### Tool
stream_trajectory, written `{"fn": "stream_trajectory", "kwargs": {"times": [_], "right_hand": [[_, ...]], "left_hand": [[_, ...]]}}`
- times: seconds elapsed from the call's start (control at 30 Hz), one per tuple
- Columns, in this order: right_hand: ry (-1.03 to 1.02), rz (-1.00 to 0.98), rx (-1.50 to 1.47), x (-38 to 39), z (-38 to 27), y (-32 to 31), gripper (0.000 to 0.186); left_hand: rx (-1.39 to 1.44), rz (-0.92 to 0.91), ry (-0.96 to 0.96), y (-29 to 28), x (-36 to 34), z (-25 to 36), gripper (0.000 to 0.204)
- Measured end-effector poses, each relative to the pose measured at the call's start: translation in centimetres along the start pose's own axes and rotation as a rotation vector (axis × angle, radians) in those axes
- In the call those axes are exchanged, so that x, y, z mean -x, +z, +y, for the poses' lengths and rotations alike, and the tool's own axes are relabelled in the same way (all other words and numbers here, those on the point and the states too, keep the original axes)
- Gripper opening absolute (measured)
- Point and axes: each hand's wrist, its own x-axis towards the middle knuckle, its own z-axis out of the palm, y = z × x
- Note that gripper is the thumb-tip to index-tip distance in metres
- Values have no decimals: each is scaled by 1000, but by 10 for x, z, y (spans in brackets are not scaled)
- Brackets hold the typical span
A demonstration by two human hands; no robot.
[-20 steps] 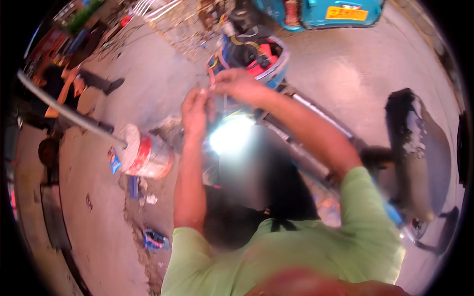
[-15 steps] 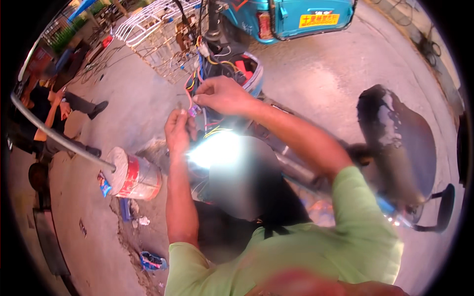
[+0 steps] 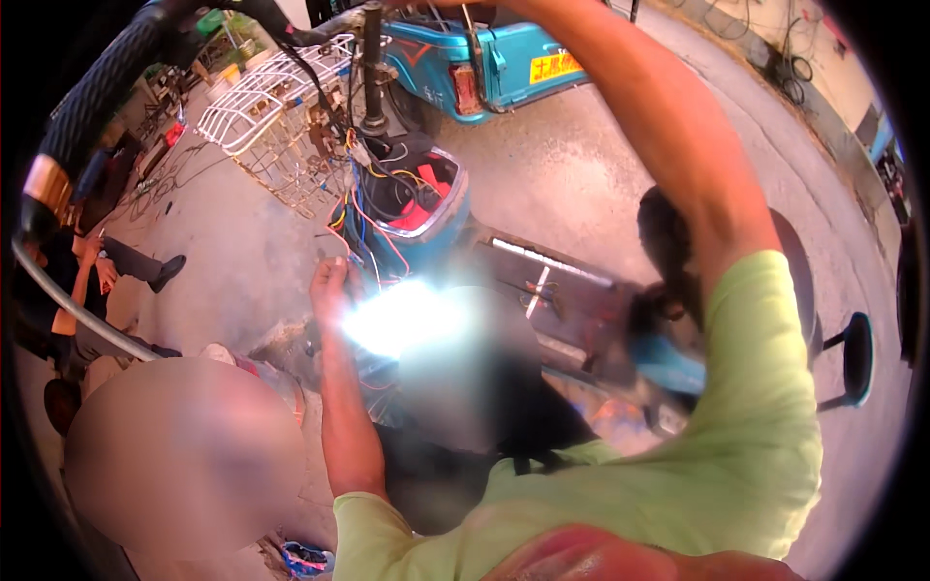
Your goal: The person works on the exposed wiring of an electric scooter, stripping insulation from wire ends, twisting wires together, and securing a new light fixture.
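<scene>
Far left, black handlebar grip (image 3: 97, 102). Next, white wire basket (image 3: 271, 97). Below it, left hand (image 3: 331, 288), fingers curled together beside coloured wires (image 3: 360, 218); unclear whether pinching any. Wires hanging alongside blue scooter front (image 3: 392, 254). Right hand (image 3: 450, 3) mostly cropped at top edge, impossible to read.

Fisheye view, brightly lit with a pinkish cast. A white glare (image 3: 402, 318) burns out beside your left hand (image 3: 332, 290), its own source lost in the flare. You see a pale sheen on the floor (image 3: 572, 160). A round blur (image 3: 184, 455) veils the lower left; a greyish one hazes your lap. Toward the black rim, the wall (image 3: 857, 87) curves and detail softens.
</scene>
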Motion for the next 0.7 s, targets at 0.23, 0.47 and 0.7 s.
{"fn": "stream_trajectory", "kwargs": {"times": [0.23,0.47,0.7], "right_hand": [[-111,770,551,8,201,-32,31],[-22,447,601,-11,200,-50,20],[14,487,617,2,200,-55,26]], "left_hand": [[-60,45,36,-14,-3,-14,28],[-39,70,10,-31,7,-15,27],[-22,1,23,-19,10,2,30]]}}
